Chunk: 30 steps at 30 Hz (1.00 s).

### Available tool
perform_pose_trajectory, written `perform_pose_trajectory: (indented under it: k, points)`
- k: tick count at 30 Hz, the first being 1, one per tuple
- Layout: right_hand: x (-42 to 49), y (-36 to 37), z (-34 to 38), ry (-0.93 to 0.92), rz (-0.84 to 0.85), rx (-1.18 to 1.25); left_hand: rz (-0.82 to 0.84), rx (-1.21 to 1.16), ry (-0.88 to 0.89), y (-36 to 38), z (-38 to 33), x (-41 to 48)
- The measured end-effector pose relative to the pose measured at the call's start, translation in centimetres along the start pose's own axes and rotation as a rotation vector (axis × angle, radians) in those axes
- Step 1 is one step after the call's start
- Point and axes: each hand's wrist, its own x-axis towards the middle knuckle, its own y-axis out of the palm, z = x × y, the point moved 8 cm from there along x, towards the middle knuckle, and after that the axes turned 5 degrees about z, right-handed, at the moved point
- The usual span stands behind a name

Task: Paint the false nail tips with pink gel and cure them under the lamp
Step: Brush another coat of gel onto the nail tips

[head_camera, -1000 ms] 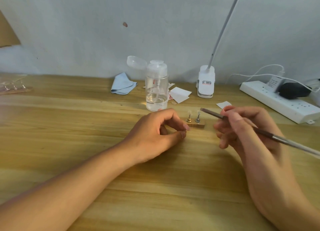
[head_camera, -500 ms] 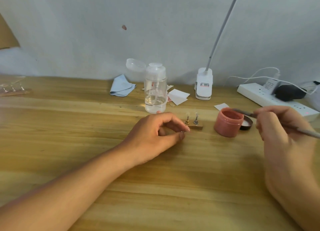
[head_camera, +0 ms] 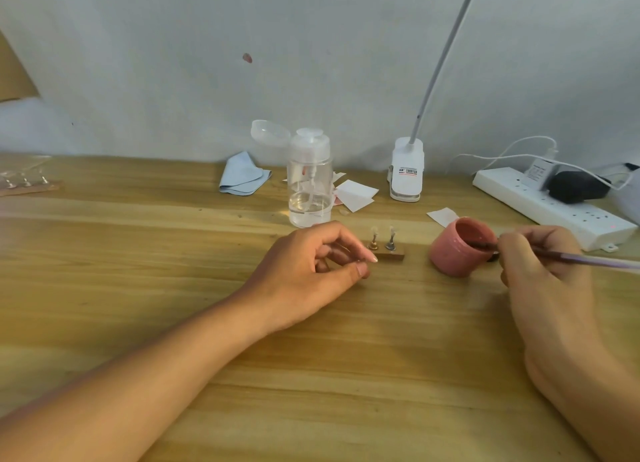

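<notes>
While right hand (head_camera: 540,271) grips brush (head_camera: 588,259) in jar (head_camera: 453,254), left hand (head_camera: 304,271) curls against stand (head_camera: 391,254), grip unclear. Overloading risks drips.

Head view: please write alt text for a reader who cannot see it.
The right hand dips a brush into an open pink jar on a wooden table. The left hand, fingers curled, rests at the end of a stand carrying two nail tips.
</notes>
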Motion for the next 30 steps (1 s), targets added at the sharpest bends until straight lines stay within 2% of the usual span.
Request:
perform_pose_trajectory:
  k: [5, 9, 12, 15, 20, 30]
  points:
    - [-0.2, 0.3, 0.4, -0.039, 0.032, 0.033, -0.004, -0.017, -0.013, 0.1, 0.1, 0.1]
    - [-0.7, 0.4, 1.6, -0.157, 0.050, 0.088, -0.024, -0.024, -0.005, 0.0, 0.2, 0.1]
    - [-1.9, 1.6, 2.8, -0.240, 0.181, 0.169, -0.025, -0.021, 0.009, 0.0, 0.2, 0.1]
    - [-3.0, 3.3, 2.6, -0.177, 0.334, 0.251, -0.031, -0.019, 0.012, -0.1, 0.3, 0.1]
    - [-3.7, 4.6, 1.4, -0.001, 0.427, 0.278, -0.023, 0.029, 0.018, -0.1, 0.5, 0.2]
    - [-4.2, 5.4, 1.1, -0.011, 0.505, 0.169, -0.021, 0.083, 0.023, 0.0, 0.3, 0.1]
